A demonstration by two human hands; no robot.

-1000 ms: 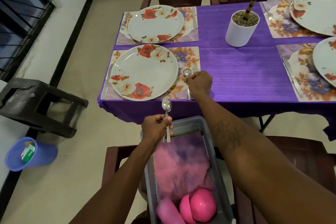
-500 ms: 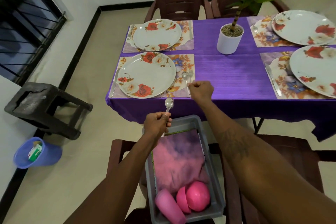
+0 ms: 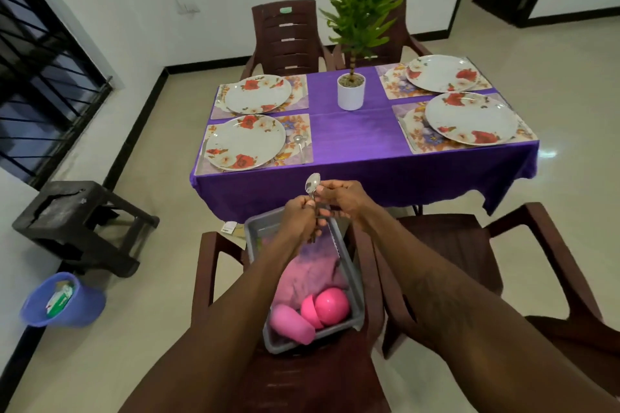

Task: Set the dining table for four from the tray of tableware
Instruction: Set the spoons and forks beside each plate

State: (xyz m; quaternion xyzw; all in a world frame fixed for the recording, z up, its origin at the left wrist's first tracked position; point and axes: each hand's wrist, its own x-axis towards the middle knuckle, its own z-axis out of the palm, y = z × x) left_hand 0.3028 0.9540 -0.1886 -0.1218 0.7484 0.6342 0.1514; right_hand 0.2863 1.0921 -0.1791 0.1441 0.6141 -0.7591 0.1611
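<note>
My left hand grips the handle of a steel spoon, bowl up, above the far end of the grey tray. My right hand has come beside it and its fingers pinch the same spoon's handle. The tray sits on a brown chair and holds a pink cloth and pink cups. On the purple table, several floral plates lie on placemats; a laid spoon rests right of the near-left plate.
A white potted plant stands mid-table. Brown chairs stand at the far side and to my right. A black stool and a blue bin sit on the floor at left.
My right hand left the laid spoon on the near-left placemat and drew back to the spoon in my left hand. The view pulled back and tilted up, showing more of the room.
</note>
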